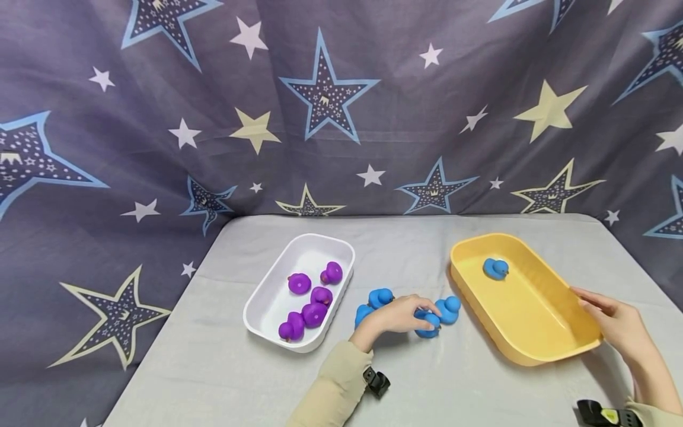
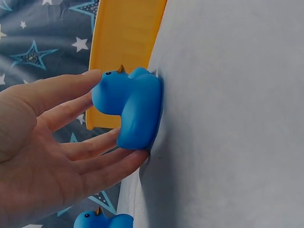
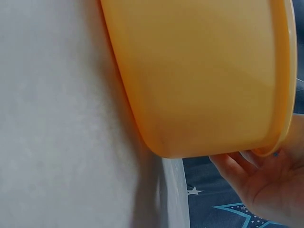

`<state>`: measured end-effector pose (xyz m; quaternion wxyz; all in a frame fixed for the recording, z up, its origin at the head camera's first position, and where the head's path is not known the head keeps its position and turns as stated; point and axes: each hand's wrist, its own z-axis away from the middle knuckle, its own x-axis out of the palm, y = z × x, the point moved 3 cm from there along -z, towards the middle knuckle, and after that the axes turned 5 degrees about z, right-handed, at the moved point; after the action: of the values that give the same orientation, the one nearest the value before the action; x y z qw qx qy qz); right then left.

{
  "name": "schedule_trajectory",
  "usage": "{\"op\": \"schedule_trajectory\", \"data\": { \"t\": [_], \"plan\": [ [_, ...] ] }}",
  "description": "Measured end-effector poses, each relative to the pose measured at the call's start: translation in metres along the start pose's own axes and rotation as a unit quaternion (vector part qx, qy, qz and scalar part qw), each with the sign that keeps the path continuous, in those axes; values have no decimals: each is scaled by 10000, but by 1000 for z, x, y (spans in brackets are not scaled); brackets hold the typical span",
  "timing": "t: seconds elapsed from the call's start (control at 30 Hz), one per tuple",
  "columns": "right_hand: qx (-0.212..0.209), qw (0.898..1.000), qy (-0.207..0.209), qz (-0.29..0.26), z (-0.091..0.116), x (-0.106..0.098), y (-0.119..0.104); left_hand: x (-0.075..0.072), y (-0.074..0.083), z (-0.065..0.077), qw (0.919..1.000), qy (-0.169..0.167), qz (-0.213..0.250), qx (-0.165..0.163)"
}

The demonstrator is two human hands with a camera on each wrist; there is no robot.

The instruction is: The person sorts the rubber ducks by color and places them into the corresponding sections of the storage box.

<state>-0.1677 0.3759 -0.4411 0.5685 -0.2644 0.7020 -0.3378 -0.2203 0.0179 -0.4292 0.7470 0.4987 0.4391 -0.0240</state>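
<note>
My left hand (image 1: 401, 313) is over a blue rubber duck (image 1: 427, 330) on the table. In the left wrist view its thumb is at the head of that duck (image 2: 135, 107), and the other fingers reach behind and under the tail. Another blue duck (image 1: 448, 309) sits just right of it, and two more blue ducks (image 1: 381, 298) lie left, partly behind the hand. My right hand (image 1: 621, 326) grips the right rim of a yellow tray (image 1: 525, 308), its thumb over the edge and fingers outside. One blue duck (image 1: 496, 268) lies inside this tray.
A white tray (image 1: 261, 308) with several purple ducks (image 1: 315, 314) stands to the left on the pale cloth-covered table (image 1: 203, 367). Behind the table hangs a dark curtain (image 1: 341, 160) printed with stars.
</note>
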Motion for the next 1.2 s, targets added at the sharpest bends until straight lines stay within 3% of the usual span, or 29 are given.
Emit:
{"op": "schedule_trajectory", "data": {
  "t": [0.27,0.57,1.2],
  "plan": [
    [-47,9999,-9,-133,-9,2,29,1,-1,-1,10000,36,-14,6],
    [183,9997,-8,147,-23,4,71,1,-3,-2,9998,162,31,92],
    [123,9999,6,86,-25,4,73,-6,1,0,9986,421,276,190]
  ]
}}
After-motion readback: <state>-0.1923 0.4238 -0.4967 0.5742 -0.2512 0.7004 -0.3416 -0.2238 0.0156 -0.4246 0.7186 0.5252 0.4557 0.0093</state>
